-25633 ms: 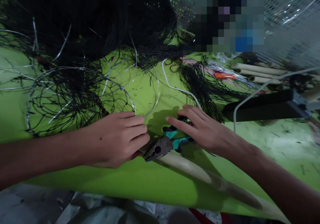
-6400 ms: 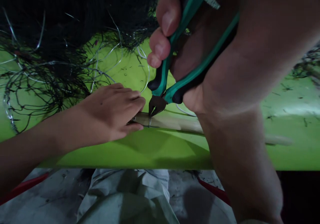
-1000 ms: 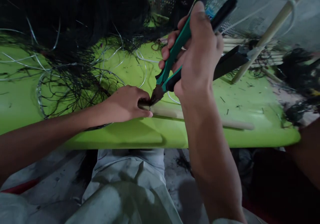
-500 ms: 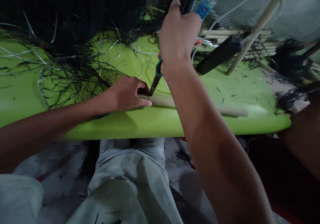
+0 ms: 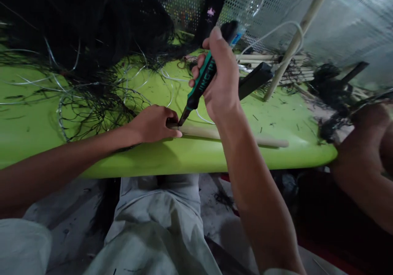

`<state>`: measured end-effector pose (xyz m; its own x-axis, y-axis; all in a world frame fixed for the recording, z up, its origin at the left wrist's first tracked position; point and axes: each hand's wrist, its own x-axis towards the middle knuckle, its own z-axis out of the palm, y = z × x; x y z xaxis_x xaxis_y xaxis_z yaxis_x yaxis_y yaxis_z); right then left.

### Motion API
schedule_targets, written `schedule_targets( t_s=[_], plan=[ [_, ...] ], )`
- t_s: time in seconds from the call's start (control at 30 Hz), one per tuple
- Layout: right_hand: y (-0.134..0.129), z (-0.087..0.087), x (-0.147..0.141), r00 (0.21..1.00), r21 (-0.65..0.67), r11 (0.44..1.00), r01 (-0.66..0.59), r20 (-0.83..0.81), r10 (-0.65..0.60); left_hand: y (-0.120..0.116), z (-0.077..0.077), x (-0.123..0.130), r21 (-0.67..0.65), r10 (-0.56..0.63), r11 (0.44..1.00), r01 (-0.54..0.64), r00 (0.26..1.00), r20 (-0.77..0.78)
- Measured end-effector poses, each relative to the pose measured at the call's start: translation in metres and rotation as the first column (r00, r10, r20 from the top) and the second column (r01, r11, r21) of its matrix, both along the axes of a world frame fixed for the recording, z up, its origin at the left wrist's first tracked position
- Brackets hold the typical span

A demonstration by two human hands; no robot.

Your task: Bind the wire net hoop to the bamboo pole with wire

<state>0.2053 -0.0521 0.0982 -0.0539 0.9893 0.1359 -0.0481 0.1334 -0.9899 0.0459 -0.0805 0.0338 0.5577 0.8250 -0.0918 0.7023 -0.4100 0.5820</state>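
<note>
A pale wooden rod [image 5: 202,132] lies along the near edge of the lime-green tabletop [image 5: 172,160]. My left hand [image 5: 153,123] pinches its left end between thumb and fingers. A thin shiny band or wire seems to circle the rod beside my thumb. My right hand [image 5: 222,74] is closed round a hand tool with a black-and-green handle [image 5: 204,78], lettering along its side. The tool's narrow dark metal tip [image 5: 183,116] slants down to the rod at that band; its exact kind I cannot make out. Black netting [image 5: 101,107] spreads just behind my left hand.
A large black net heap [image 5: 86,21] fills the back left, with clear line strands around it. Behind my right hand are a phone-like dark slab [image 5: 211,11], a bottle [image 5: 254,5], a black bar [image 5: 256,78], a slanted pole [image 5: 294,46] and stacked rods. Another person's limb [image 5: 365,152] is at right.
My right hand has turned, so the tool's handle and lettering show more. The tip stays at the rod, and my left hand keeps its pinch. The view has shifted slightly.
</note>
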Motion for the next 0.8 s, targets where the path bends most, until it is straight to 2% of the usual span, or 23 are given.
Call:
schedule_targets(
  t_s=[0.07,0.13,0.23,0.3,0.4,0.47,0.53,0.8],
  plan=[
    [0.001,-0.001,0.005,0.988,0.089,0.994,-0.065,-0.134,0.077,0.000,0.001,0.001,-0.007,0.007,1.000,-0.007,1.000,-0.004],
    [0.005,-0.004,0.009,0.969,0.114,0.987,-0.109,-0.210,0.132,-0.001,0.001,0.002,-0.008,-0.002,1.000,0.002,0.999,-0.035],
    [0.012,-0.008,0.015,0.975,0.134,0.989,-0.053,-0.208,0.081,-0.001,0.002,0.002,0.001,-0.041,0.999,0.041,0.997,-0.061],
    [0.020,-0.009,0.020,0.981,0.119,0.991,-0.061,-0.177,0.082,-0.001,0.002,0.003,0.033,-0.068,0.997,0.069,0.997,-0.045],
    [0.033,-0.006,0.031,0.958,0.051,0.977,-0.205,-0.192,0.211,-0.003,0.000,0.005,0.068,-0.075,0.995,0.078,0.996,-0.044],
    [0.041,-0.004,0.037,0.917,0.034,0.938,-0.344,-0.203,0.343,-0.003,0.000,0.006,0.056,-0.065,0.996,0.067,0.997,-0.049],
    [0.046,-0.003,0.041,0.884,0.042,0.909,-0.414,-0.218,0.413,-0.004,0.000,0.006,0.031,-0.062,0.998,0.063,0.997,-0.041],
    [0.049,-0.014,0.064,0.885,0.048,0.916,-0.398,-0.245,0.397,-0.005,0.000,0.007,0.019,-0.039,0.999,0.041,0.996,-0.074]
  ],
)
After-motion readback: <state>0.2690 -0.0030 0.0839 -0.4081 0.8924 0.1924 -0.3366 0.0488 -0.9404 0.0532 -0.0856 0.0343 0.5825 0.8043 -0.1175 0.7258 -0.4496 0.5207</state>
